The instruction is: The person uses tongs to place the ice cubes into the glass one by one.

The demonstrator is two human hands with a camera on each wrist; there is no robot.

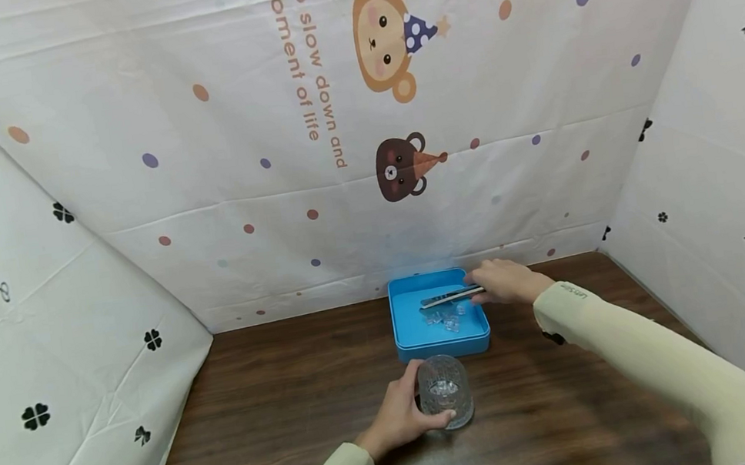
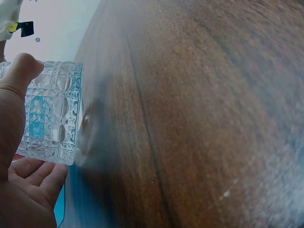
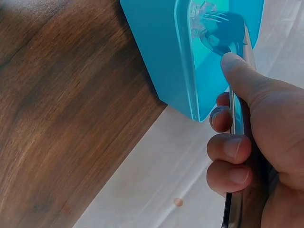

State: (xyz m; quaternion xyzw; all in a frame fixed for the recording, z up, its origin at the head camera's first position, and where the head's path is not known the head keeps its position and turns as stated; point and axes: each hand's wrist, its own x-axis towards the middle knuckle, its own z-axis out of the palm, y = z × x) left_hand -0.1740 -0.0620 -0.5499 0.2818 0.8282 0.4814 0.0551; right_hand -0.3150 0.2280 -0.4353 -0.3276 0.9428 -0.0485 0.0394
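A clear glass with a cut pattern [image 1: 449, 390] stands on the wooden table, with my left hand [image 1: 398, 414] gripping it between thumb and fingers. Seen from the left wrist, the thumb crosses one side of the glass [image 2: 59, 111] and the fingers lie at the other. My right hand [image 1: 505, 280] holds metal tongs [image 1: 446, 298] over a blue tray [image 1: 444, 349] just behind the glass. Several clear ice-like cubes [image 1: 452, 323] lie in that tray. The tongs' forked tip [image 3: 221, 29] is beside the cubes in the right wrist view; whether it touches any, I cannot tell.
A dark wooden table [image 1: 282, 406] carries everything. White printed sheets form a back wall [image 1: 302, 117] close behind the tray, plus a left wall [image 1: 62, 317] and a right wall [image 1: 720, 166].
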